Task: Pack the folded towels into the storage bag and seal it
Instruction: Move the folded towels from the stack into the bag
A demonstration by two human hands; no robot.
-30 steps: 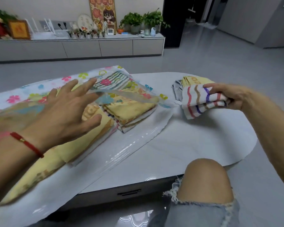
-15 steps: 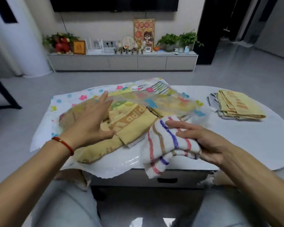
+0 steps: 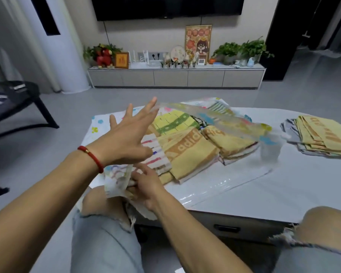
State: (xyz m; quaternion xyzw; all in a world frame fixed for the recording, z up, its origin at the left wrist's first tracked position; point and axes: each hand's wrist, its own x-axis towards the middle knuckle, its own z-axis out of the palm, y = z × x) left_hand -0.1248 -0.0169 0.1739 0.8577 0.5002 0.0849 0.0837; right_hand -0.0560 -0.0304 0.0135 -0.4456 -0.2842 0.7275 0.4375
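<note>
**Sliding a striped towel into the open bag**

Holding the mouth of the storage bag (image 3: 220, 123) apart, the left hand (image 3: 126, 138) is spread wide with straight fingers, its fingertips lifting the clear, flower-printed upper flap; it grips nothing. Below it, the right hand (image 3: 146, 184) has its fingers curled on a folded striped towel (image 3: 118, 174) at the near edge of the worktop (image 3: 283, 186), partly seen through the plastic; whether the towel is fully inside the opening cannot be told.

The bag lies flat across the worktop with several folded towels already in it: a yellow lettered towel (image 3: 187, 152) in the middle, a green-and-yellow one (image 3: 173, 121) behind it, and another yellow stack (image 3: 230, 142) to the right. Just beside the bag on the right, outside it, waits a stack of unpacked towels (image 3: 323, 138).

Judging from this, the packing step is in hand and roughly midway: towels are going in one by one, and sealing has not begun.

The next move likely calls for pushing the striped towel deeper, into the gap to the left of the yellow lettered towel, while the left hand keeps the flap raised so the cloth does not catch on the plastic. The fold is soft and could slump open if dragged by one edge, so it wants support from underneath. After that, the right-hand stack has to be fetched before the opening can be pressed closed.
</note>
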